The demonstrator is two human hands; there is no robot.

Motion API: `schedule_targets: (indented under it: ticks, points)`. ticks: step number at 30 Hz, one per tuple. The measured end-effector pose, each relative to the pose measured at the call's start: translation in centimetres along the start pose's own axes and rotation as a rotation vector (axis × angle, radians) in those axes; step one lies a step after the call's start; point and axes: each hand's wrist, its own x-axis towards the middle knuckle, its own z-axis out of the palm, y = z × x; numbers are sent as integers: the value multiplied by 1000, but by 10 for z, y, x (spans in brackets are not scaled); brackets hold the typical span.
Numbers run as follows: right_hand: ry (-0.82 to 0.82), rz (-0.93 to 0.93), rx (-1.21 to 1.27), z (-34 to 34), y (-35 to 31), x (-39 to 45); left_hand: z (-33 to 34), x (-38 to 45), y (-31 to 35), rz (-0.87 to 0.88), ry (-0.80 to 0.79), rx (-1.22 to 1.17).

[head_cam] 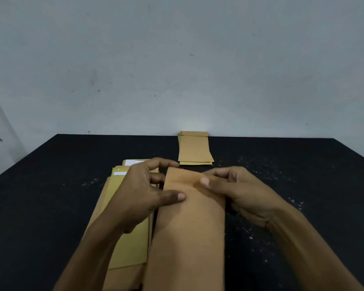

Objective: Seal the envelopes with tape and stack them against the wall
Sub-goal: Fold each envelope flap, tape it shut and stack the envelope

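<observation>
A long brown envelope (189,232) lies lengthwise in front of me, its far flap end held between both hands. My left hand (143,190) holds its left edge, thumb on top and fingers curled over the far corner. My right hand (237,190) pinches the right side of the flap, thumb pressing on the top face. Left of it lies a pile of yellow-brown envelopes (126,234) with white strips showing at their far ends. A small stack of brown envelopes (194,149) lies flat with its far end touching the wall. No tape is in view.
The black table (51,196) carries small white specks, mostly to the right of my hands. A pale grey wall (177,70) rises along its far edge. The table's left edge runs diagonally at the left of the view.
</observation>
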Motion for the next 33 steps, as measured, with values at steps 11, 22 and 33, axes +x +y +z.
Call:
schedule_targets:
  ticks: [11, 22, 33]
  points:
    - [390, -189, -263, -29, 81, -8, 50, 23, -64, 11, -40, 181]
    - [533, -537, -1072, -26, 119, 6, 54, 30, -92, 343, -56, 749]
    - [577, -652, -1062, -11, 117, -2, 51, 18, -92, 421, -220, 900]
